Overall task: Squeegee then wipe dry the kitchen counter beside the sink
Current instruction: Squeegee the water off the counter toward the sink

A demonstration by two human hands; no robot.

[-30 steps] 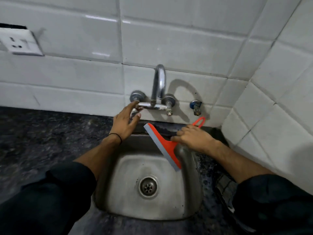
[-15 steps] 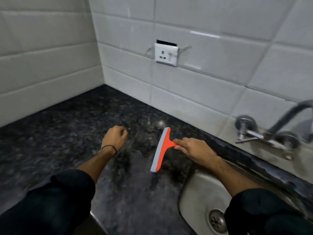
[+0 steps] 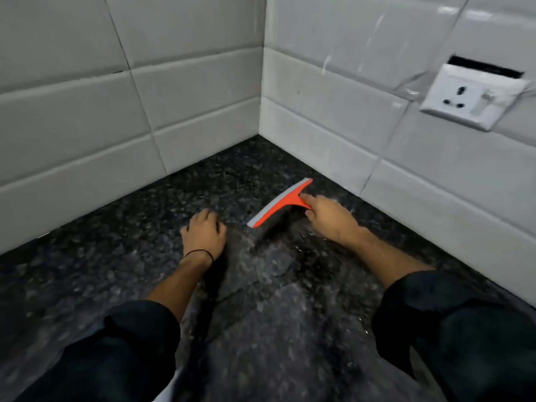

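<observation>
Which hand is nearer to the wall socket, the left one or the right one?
Right. The right hand holds the squeegee on the counter, below and left of the socket. The left hand rests farther left, more distant from it.

I see the counter [image 3: 116, 285] running from the near edge to a far corner where two tiled walls meet: the left wall [image 3: 87, 97] closes its far-left side, the right wall [image 3: 362, 117] its far-right side. A socket plate [image 3: 472, 100] sits on the right wall, at far right, above the counter. My squeegee [image 3: 280, 203] lies on the counter near that corner, set diagonally, its far end close to the right wall. My right hand [image 3: 327, 216] is just right of it, touching its handle. My left hand [image 3: 204, 232] rests on the counter left of the squeegee, apart from it.
</observation>
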